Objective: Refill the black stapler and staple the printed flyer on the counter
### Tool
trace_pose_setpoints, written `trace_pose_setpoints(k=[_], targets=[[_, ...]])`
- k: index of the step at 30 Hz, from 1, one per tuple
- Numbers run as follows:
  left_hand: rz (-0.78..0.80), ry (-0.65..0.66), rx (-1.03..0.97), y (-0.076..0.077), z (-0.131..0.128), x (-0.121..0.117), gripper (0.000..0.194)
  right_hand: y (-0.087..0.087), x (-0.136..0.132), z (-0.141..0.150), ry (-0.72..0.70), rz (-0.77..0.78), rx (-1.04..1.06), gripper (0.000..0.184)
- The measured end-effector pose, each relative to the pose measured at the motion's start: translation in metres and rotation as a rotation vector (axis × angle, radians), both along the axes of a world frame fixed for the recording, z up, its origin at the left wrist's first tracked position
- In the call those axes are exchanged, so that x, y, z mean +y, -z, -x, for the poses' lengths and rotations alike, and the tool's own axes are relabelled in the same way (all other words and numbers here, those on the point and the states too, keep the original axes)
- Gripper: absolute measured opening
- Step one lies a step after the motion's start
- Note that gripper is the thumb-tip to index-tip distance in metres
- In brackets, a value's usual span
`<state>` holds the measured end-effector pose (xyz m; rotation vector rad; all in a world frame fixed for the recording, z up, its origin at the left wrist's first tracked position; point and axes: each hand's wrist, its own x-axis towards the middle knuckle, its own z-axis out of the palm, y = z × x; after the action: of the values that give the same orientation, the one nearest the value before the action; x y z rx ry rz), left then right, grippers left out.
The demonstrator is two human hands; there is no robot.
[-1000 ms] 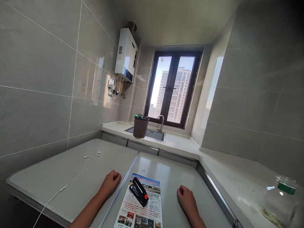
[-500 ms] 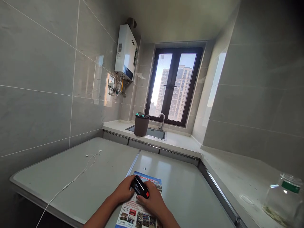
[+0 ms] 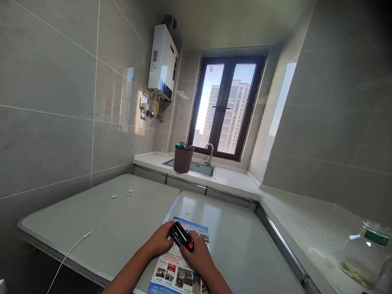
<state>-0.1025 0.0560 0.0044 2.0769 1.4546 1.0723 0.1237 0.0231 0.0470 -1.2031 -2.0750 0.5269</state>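
Observation:
A black stapler [image 3: 181, 236] with a red patch at its near end lies slantwise over a printed flyer [image 3: 174, 267]. My left hand [image 3: 161, 239] is closed on the stapler's far-left end. From the right, my right hand [image 3: 197, 251] grips the near end, thumb close to the red patch. The flyer has a blue band at top and bottom and several small photos. Its middle is partly covered by my hands and the stapler, and the stapler's underside is hidden.
A white cable [image 3: 88, 234] trails over the table's left half [image 3: 73, 212]. Small staple-like bits [image 3: 186, 213] lie beyond the flyer. A brown bin [image 3: 183, 159] stands by the sink [image 3: 202, 168]; a glass jar [image 3: 364, 253] sits on the right counter [image 3: 306, 216].
Both hands came in from either side of the flyer and took hold of the stapler. Over the last half second they have stayed on it, with little movement.

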Motion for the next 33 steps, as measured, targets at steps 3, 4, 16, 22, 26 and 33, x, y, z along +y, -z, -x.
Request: trace_pose_setpoints(k=[3,4,16,22,26,33], targets=[[-0.004,-0.006,0.022,0.0010,0.0009,-0.0002,0.076,-0.0002,-0.0003,0.0002,0.005,-0.001,0.000,0.016],[-0.004,-0.009,0.023,0.0010,0.0011,-0.0004,0.076,0.0000,-0.0002,0.0002,0.006,-0.001,-0.002,0.016],[0.008,0.005,0.058,-0.0001,0.0013,0.0004,0.074,0.0020,0.0007,-0.0007,-0.001,-0.009,0.003,0.013],[0.010,-0.006,0.029,0.0028,0.0024,0.0011,0.078,0.0031,0.0014,-0.0003,-0.001,-0.003,0.009,0.015],[0.005,0.003,0.035,0.0036,0.0028,0.0018,0.077,0.0011,0.0013,-0.0004,-0.002,-0.007,-0.003,0.013],[0.008,-0.002,0.020,0.0043,0.0032,0.0017,0.075,-0.0015,-0.0001,-0.0012,-0.014,0.012,0.013,0.020]])
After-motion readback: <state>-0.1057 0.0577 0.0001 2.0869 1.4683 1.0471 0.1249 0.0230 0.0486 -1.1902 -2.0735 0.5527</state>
